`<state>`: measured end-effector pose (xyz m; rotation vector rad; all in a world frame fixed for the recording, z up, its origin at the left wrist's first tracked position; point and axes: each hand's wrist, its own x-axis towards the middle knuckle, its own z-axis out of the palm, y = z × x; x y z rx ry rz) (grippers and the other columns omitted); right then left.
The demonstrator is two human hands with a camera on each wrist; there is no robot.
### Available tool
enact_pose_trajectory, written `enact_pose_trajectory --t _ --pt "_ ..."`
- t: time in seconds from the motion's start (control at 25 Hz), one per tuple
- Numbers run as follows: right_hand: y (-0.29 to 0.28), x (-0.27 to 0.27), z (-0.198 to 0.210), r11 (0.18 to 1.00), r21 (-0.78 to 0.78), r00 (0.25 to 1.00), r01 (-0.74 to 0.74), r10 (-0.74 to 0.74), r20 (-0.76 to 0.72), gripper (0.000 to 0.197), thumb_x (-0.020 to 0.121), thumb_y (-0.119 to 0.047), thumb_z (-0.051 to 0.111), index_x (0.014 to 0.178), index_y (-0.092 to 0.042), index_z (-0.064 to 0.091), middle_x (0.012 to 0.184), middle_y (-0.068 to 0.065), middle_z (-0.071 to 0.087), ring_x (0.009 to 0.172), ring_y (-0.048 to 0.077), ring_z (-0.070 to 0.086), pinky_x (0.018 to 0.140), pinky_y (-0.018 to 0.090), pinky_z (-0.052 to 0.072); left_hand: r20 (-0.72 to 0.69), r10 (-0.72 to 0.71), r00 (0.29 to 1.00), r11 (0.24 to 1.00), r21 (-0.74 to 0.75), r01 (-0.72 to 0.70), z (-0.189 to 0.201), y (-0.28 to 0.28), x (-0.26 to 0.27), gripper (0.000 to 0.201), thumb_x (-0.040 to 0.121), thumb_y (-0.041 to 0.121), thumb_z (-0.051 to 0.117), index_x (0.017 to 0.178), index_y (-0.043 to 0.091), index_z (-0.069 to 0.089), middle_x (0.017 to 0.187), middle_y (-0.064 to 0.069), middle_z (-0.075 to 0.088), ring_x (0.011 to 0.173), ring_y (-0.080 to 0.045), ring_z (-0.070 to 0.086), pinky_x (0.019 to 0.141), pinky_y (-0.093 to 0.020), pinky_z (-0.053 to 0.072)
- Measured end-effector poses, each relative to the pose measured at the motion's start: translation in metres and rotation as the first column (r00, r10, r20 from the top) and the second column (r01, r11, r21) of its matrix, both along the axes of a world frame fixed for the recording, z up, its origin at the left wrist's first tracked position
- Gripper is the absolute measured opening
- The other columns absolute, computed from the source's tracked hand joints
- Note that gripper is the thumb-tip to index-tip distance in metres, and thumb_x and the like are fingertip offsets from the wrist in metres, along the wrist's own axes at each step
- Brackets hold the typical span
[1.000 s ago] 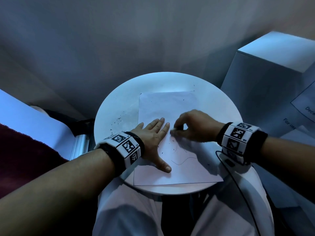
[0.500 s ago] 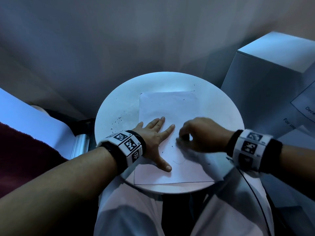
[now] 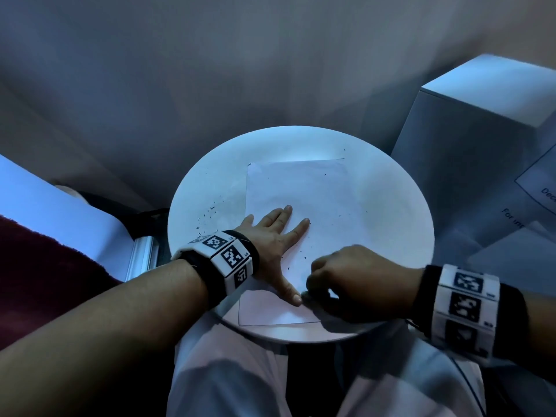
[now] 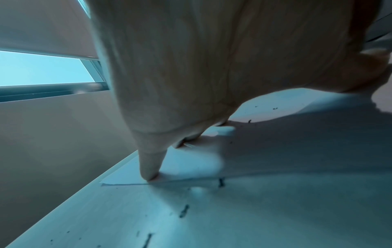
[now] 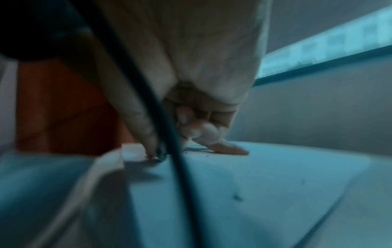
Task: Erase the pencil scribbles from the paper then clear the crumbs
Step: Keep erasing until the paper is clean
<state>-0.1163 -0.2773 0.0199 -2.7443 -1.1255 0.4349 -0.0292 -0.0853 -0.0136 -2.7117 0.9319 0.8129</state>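
Observation:
A white paper (image 3: 301,188) lies on the round white table (image 3: 391,206). My left hand (image 3: 276,236) rests flat on the paper's left side with fingers straight and thumb pointing toward me; the left wrist view shows its fingertips (image 4: 150,174) pressing the sheet (image 4: 191,164). My right hand (image 3: 346,278) is curled and pinches a small dark eraser (image 3: 306,294) against the paper beside the left thumb tip. The blurred right wrist view shows its fingers (image 5: 224,149) down on the sheet. Dark crumbs (image 3: 210,212) dot the table left of the paper, and a few crumbs (image 3: 302,254) lie on it.
A tall grey box (image 3: 481,130) stands right of the table. A black cable (image 3: 463,374) hangs from my right wrist over my pale-clothed lap. Dark red fabric (image 3: 45,281) and a white surface (image 3: 45,206) lie to the left.
My right hand slid with the eraser from the paper's middle toward its near edge, ending beside the left thumb. The pencil curve seen earlier no longer shows. The left hand stayed put.

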Motion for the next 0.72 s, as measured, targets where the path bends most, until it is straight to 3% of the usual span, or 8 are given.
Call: enact_pose_trajectory --t 0.12,0.2,0.28,0.4,0.56,0.64,0.72 --pt "-0.011 0.038 0.003 0.976 -0.031 0.975 0.214 -0.211 0.075 0.030 0.090 -0.050 0.054 0.088 -0.025 0.071 0.087 -0.003 0.072 0.080 0.024 0.065 0.070 0.031 0.051 -0.011 0.010 1.000 1.000 -0.005 -0.010 0.002 -0.001 0.001 0.147 0.051 0.091 0.067 0.151 0.040 -0.029 0.162 -0.004 -0.033 0.150 -0.017 -0.027 0.122 -0.055 -0.003" --pt "-0.015 0.051 -0.002 0.955 -0.022 0.946 0.294 -0.288 0.149 0.031 0.091 -0.047 0.053 0.085 -0.022 0.070 0.088 0.000 0.072 0.083 0.029 0.065 0.070 0.032 0.049 -0.010 0.013 1.000 1.000 -0.008 -0.013 0.003 -0.002 0.001 0.147 0.052 0.091 0.067 0.151 0.040 -0.029 0.162 -0.004 -0.033 0.150 -0.017 -0.026 0.122 -0.055 -0.003" --pt "-0.006 0.034 -0.002 0.981 -0.003 0.970 0.192 -0.189 0.151 0.030 0.092 -0.041 0.051 0.079 -0.019 0.066 0.086 0.002 0.069 0.078 0.031 0.063 0.065 0.033 0.045 -0.004 0.006 1.000 1.000 0.001 -0.006 0.003 -0.002 0.000 0.147 0.052 0.091 0.067 0.151 0.040 -0.029 0.162 -0.004 -0.033 0.150 -0.017 -0.026 0.122 -0.055 -0.002" --pt "0.008 0.004 0.000 1.000 -0.015 0.999 0.017 -0.016 0.029 0.032 0.093 -0.043 0.049 0.078 -0.021 0.066 0.081 0.001 0.067 0.070 0.028 0.062 0.061 0.034 0.047 0.010 -0.010 1.000 1.000 0.013 0.010 0.003 -0.001 0.000 0.147 0.052 0.091 0.067 0.151 0.038 -0.028 0.162 -0.005 -0.033 0.150 -0.018 -0.026 0.122 -0.056 0.000" --pt "-0.003 0.041 -0.002 0.973 -0.004 0.964 0.229 -0.227 0.137 0.033 0.092 -0.047 0.050 0.083 -0.021 0.069 0.085 0.001 0.071 0.077 0.029 0.064 0.067 0.034 0.051 -0.015 -0.003 1.000 1.000 -0.002 0.003 0.003 -0.001 0.001 0.148 0.051 0.091 0.067 0.150 0.039 -0.029 0.161 -0.005 -0.034 0.150 -0.018 -0.027 0.122 -0.055 -0.002" --pt "-0.001 0.031 -0.002 0.984 -0.003 0.977 0.177 -0.175 0.120 0.032 0.093 -0.044 0.051 0.078 -0.020 0.066 0.083 0.002 0.069 0.074 0.029 0.061 0.065 0.032 0.048 -0.012 -0.003 1.000 1.000 -0.001 0.003 0.004 0.001 0.000 0.148 0.051 0.091 0.067 0.151 0.039 -0.029 0.161 -0.004 -0.034 0.150 -0.017 -0.027 0.122 -0.055 -0.003" --pt "0.004 0.013 0.001 0.997 0.011 0.997 0.080 -0.080 -0.002 0.032 0.093 -0.045 0.052 0.077 -0.021 0.066 0.079 0.001 0.069 0.070 0.026 0.058 0.064 0.033 0.047 -0.015 -0.001 1.000 1.000 -0.009 0.001 0.003 0.001 0.000 0.148 0.050 0.091 0.067 0.151 0.039 -0.028 0.162 -0.004 -0.033 0.150 -0.017 -0.027 0.122 -0.055 -0.002"
